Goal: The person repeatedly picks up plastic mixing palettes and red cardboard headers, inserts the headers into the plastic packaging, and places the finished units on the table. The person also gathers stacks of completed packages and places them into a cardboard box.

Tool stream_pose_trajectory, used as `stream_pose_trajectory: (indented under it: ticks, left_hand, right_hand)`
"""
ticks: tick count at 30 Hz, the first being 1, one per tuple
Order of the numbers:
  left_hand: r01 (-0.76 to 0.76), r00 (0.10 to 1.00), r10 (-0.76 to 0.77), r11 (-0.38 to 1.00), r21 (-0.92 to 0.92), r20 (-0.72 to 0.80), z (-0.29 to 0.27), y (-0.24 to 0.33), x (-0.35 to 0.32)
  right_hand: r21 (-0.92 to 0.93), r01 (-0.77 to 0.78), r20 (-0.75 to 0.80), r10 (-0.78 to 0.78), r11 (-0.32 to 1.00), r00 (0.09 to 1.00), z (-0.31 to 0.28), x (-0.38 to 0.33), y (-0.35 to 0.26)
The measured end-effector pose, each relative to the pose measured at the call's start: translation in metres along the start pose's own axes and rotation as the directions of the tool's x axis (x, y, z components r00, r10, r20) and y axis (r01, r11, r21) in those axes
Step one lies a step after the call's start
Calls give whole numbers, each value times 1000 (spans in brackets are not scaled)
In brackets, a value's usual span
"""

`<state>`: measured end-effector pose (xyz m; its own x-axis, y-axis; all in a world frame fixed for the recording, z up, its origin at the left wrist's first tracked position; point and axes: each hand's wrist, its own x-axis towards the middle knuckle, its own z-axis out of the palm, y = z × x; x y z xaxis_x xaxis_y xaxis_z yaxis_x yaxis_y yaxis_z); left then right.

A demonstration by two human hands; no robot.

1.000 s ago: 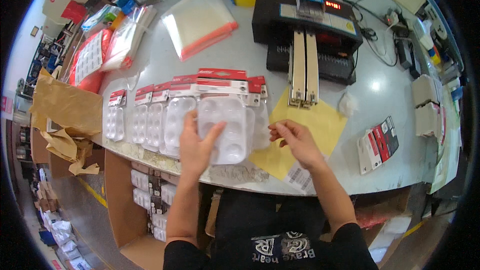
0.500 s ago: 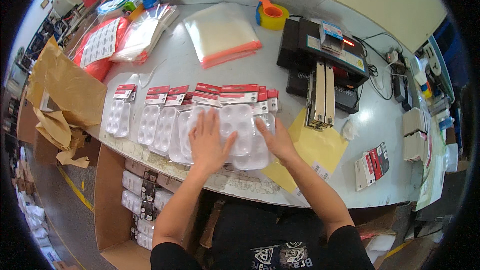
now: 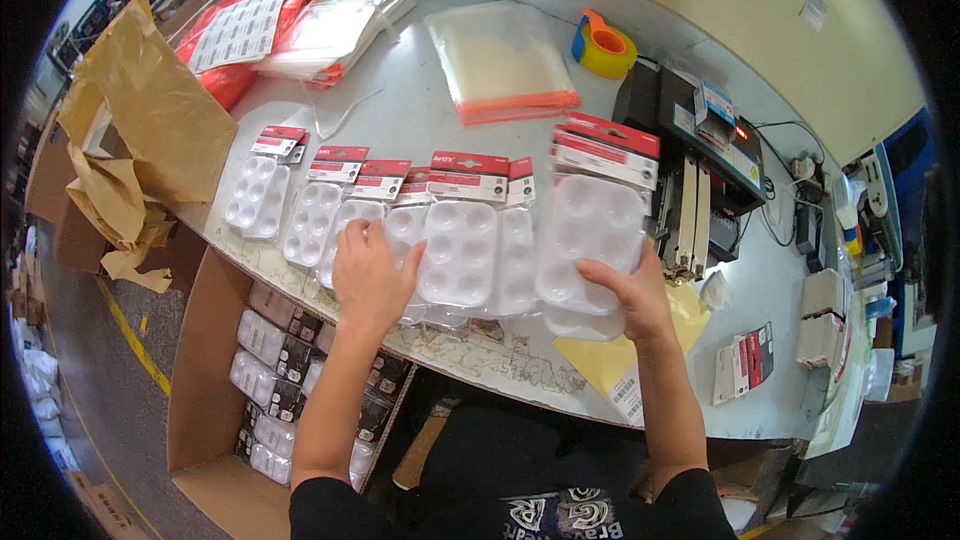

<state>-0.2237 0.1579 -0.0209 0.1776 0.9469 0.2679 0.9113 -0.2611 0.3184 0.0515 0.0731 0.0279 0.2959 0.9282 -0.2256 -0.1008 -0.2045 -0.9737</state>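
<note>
White plastic paint palettes (image 3: 458, 252) with round wells, in clear sleeves topped by red-and-white header cards, lie in an overlapping row along the bench's front edge. My right hand (image 3: 640, 295) grips a small stack of these palettes (image 3: 590, 235) by its lower right side, thumb on top, fingers underneath. That stack is lifted and tilted at the row's right end. My left hand (image 3: 372, 278) rests on palettes in the middle of the row, thumb apart from the fingers, gripping nothing that I can see. Two overlapped palettes (image 3: 258, 198) lie at the far left.
Clear bags with orange edges (image 3: 505, 60) lie at the back, beside a yellow tape roll (image 3: 604, 46). A black machine (image 3: 700, 140) stands right, above yellow paper (image 3: 590, 355). Header cards (image 3: 745, 362) lie farther right. Below the bench, an open carton (image 3: 205, 380) holds packed palettes.
My right hand has taken hold of a stack of palettes and moved it right, off the row. My left hand has slid left and down. The whole view has shifted slightly.
</note>
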Motion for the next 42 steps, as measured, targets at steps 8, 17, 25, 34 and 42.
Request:
stream_pose_trajectory:
  ticks: [8, 17, 25, 34, 42]
  left_hand:
    - [-60, 998, 61, 998, 25, -35, 4, -18, -16]
    - [84, 982, -63, 991, -108, 180, -4, -17, -30]
    - [25, 999, -29, 995, 93, 38, -2, -32, -22]
    - [322, 918, -104, 758, -567, 382, 23, 7, -19]
    - [472, 846, 58, 380, -796, 530, 20, 37, -33]
  right_hand:
    - [235, -299, 239, 243, 925, 940, 58, 27, 9]
    - [-343, -14, 137, 65, 939, 988, 81, 47, 37]
    - [-188, -234, 194, 270, 954, 943, 71, 40, 39]
    - [-14, -149, 61, 150, 989, 987, 73, 11, 48]
    - [109, -183, 169, 164, 977, 972, 29, -9, 49]
